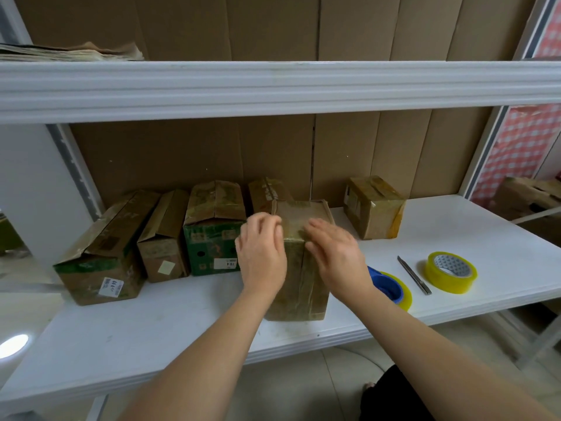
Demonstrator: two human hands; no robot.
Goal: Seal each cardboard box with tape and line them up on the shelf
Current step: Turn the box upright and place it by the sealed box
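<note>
White shelf board (455, 238), smooth laminate, cardboard sheets as back wall. Tall brown cardboard box (299, 268), wrapped in glossy clear tape, stands upright near the front edge, about mid-length. Left hand (262, 253) lies against its upper left edge, fingers loosely bent over the top; right hand (334, 253) lies flat on its top right corner, fingers extended. Both blurred; no firm grasp evident.

Along the back, left of the tall box: a row of four worn taped boxes; the green-printed cardboard box (212, 235) bears a white label reading "78 4". Squat taped box (375, 208) stands apart, right of centre. Toward the right front edge: yellowish tape roll with blue core (391, 288), slim metal utility knife (414, 275), second yellowish tape roll (450, 271).
</note>
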